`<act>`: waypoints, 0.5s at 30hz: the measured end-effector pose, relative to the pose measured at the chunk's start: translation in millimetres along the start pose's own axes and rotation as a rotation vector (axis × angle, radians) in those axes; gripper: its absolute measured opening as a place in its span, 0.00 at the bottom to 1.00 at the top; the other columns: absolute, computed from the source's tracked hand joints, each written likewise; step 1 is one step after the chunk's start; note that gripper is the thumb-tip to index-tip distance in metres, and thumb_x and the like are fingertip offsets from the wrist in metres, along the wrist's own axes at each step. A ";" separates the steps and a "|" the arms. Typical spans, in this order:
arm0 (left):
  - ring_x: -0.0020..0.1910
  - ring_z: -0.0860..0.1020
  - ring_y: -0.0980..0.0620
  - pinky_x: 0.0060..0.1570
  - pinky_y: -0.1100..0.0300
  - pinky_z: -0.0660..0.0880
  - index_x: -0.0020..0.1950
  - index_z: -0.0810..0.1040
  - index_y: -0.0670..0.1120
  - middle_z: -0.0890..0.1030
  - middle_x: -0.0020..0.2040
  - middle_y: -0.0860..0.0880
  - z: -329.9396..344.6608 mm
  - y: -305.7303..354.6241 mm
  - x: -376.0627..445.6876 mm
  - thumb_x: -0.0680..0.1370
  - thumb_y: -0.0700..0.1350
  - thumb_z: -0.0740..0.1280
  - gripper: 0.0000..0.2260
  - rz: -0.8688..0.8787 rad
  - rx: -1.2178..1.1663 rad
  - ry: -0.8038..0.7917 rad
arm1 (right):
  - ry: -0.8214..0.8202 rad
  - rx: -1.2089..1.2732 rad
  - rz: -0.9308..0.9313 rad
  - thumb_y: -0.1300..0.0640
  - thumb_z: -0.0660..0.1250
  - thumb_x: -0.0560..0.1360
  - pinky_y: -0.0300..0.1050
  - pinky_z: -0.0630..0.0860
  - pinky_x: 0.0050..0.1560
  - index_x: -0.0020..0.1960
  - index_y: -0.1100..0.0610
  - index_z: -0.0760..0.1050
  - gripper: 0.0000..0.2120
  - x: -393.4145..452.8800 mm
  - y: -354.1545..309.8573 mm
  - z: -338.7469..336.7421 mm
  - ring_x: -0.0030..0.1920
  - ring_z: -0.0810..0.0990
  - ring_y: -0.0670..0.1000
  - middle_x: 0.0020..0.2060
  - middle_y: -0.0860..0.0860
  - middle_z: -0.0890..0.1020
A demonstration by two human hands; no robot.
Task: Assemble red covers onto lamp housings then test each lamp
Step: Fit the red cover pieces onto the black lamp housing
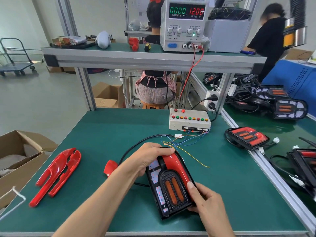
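Head view: at 9 o'clock an open cardboard box (pixel 20 156) stands against the left edge of the surface (pixel 102 130), holding pale wrapped material whose nature I cannot tell; a second open box (pixel 106 95) sits on the floor at 12 o'clock, its contents hidden. At 5 o'clock one lamp housing (pixel 168 187) lies on the green mat, tilted up toward the viewer, with a red cover (pixel 177 166) seated along its upper and right edge. Left hand (pixel 148 157) curls over the housing's top end, gripping it; right hand (pixel 203 199) grasps the lower right edge, thumb pressed on the cover. Two loose covers (pixel 56 175) lie stacked at 8 o'clock, and one small red piece (pixel 110 167) sits just left of the left forearm. One button box (pixel 189 121) stands at 1 o'clock, thin coloured wires (pixel 184 144) running from it toward the housing. One power supply (pixel 183 23) on the upper shelf (pixel 119 53) reads 0.000 and 12.00. At 3 o'clock, on the neighbouring bench (pixel 273 127), one finished lamp (pixel 248 137) lies near a pile of others. Two people work beyond, and a trolley (pixel 15 57) stands at 10 o'clock on the pale floor.
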State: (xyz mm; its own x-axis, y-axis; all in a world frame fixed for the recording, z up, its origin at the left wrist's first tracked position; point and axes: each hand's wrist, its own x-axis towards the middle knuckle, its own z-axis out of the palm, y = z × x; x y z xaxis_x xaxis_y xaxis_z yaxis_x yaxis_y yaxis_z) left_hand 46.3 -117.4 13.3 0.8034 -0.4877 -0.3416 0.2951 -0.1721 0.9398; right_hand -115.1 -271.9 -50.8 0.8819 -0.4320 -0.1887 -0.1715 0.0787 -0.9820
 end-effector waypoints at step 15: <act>0.39 0.82 0.45 0.46 0.51 0.81 0.50 0.83 0.38 0.85 0.45 0.37 15.3 5.8 -4.9 0.63 0.53 0.81 0.23 0.092 0.032 -0.026 | -0.109 -0.504 -0.261 0.27 0.60 0.74 0.34 0.74 0.43 0.45 0.44 0.83 0.23 35.9 -52.1 9.8 0.39 0.80 0.37 0.38 0.39 0.85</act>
State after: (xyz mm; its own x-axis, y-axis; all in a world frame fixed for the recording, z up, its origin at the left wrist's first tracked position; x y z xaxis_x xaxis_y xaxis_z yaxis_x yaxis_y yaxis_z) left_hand 36.1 -129.1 20.5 0.8128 -0.5245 -0.2537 0.2034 -0.1526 0.9671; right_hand -70.2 -282.8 -6.5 0.9587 -0.2825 0.0336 -0.1070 -0.4673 -0.8776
